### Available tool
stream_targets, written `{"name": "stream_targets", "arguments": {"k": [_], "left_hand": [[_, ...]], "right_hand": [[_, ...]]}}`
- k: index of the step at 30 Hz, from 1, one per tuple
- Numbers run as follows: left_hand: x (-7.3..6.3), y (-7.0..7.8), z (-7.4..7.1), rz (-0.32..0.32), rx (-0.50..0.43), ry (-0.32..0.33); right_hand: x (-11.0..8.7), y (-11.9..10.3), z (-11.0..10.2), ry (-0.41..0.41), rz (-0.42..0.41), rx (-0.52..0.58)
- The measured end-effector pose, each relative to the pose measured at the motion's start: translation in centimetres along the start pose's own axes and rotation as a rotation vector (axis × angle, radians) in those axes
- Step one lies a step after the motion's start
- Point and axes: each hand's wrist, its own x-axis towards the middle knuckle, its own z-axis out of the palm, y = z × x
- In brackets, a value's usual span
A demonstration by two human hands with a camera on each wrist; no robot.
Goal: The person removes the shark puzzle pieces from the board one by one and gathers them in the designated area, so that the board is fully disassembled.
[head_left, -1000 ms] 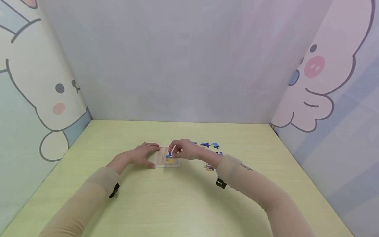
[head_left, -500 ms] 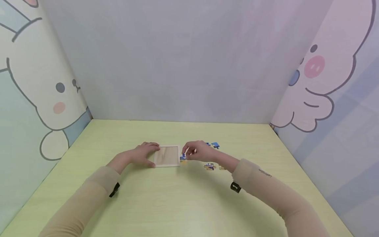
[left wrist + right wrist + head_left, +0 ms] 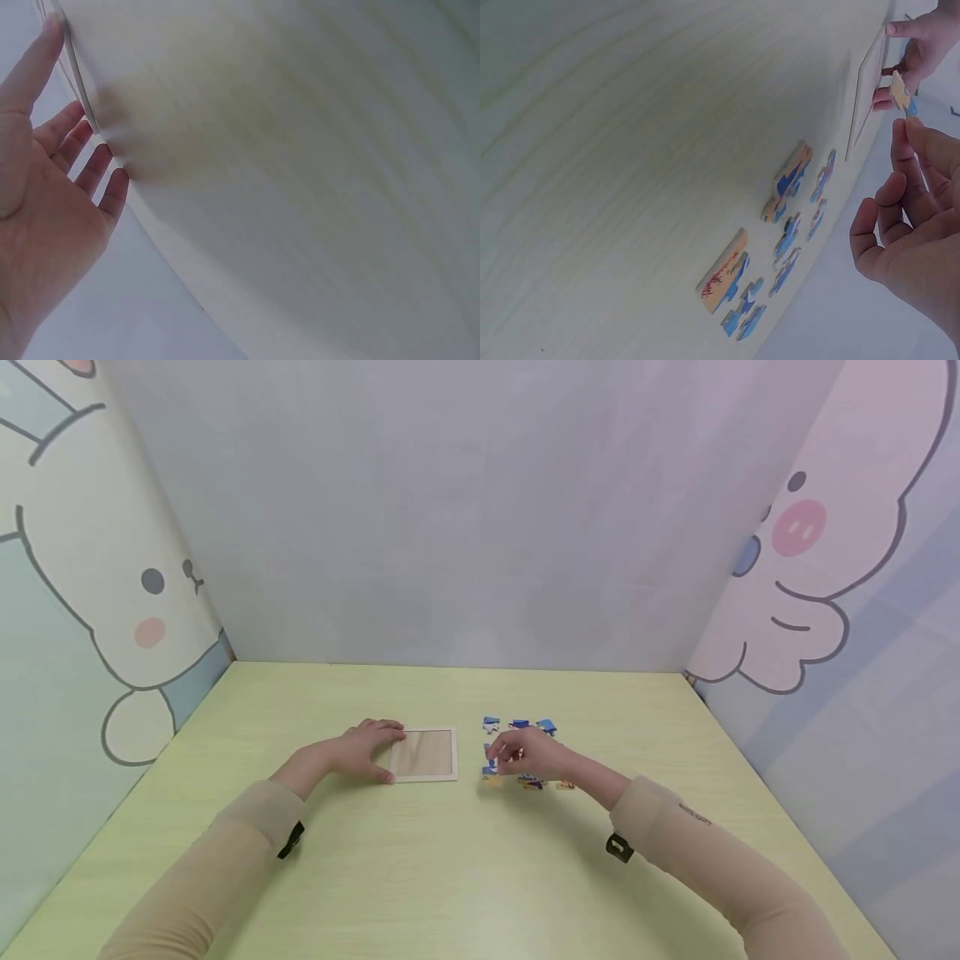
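In the head view my left hand (image 3: pixel 363 751) lies at the left side of a square wooden puzzle tray (image 3: pixel 455 756). Its spread, nearly straight fingers touch the far left corner and its thumb the near left corner. The tray's bare wood floor shows. My right hand (image 3: pixel 531 753) pinches a blue and yellow jigsaw piece (image 3: pixel 901 91) between thumb and index finger, its other fingers curled loosely. That piece stands above the table, right of the tray. Several loose jigsaw pieces (image 3: pixel 547 727) lie under and behind the right hand, which partly hides them.
The pale wood-grain table (image 3: pixel 420 877) reaches back to a plain light curtain (image 3: pixel 457 527). Cartoon-printed panels (image 3: pixel 795 602) stand at both sides. In the right wrist view loose pieces, one orange and blue (image 3: pixel 726 277), lie spread on the table.
My right hand has moved right with the pinched piece, from over the tray to beside the loose pieces. The tray floor is now in full view. My left hand has stayed put.
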Motion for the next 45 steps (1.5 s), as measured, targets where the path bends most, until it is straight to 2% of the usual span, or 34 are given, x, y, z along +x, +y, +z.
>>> {"name": "stream_targets", "arguments": {"k": [3, 12, 19, 26, 33, 38, 45], "left_hand": [[-0.1, 0.1, 0.0, 0.012, 0.003, 0.005], [-0.1, 0.2, -0.1, -0.008, -0.004, -0.008], [-0.1, 0.1, 0.0, -0.017, -0.011, -0.012], [0.1, 0.1, 0.0, -0.005, -0.006, -0.016], [0.1, 0.3, -0.2, 0.000, -0.003, -0.023], [0.2, 0.4, -0.4, 0.015, -0.001, -0.026], [0.1, 0.0, -0.5, 0.025, -0.015, -0.023]], "right_hand": [[-0.2, 0.4, 0.2, 0.006, 0.006, -0.001], [-0.1, 1.9, 0.7, 0.024, 0.041, 0.031], [0.5, 2.8, 1.2, 0.022, 0.079, 0.005], [0.5, 3.1, 1.4, 0.024, 0.069, -0.046], [0.5, 3.4, 1.5, 0.012, 0.089, -0.032], [0.3, 3.5, 0.9, 0.006, 0.136, -0.029], [-1.1, 3.3, -1.9, 0.093, 0.074, -0.123]]}}
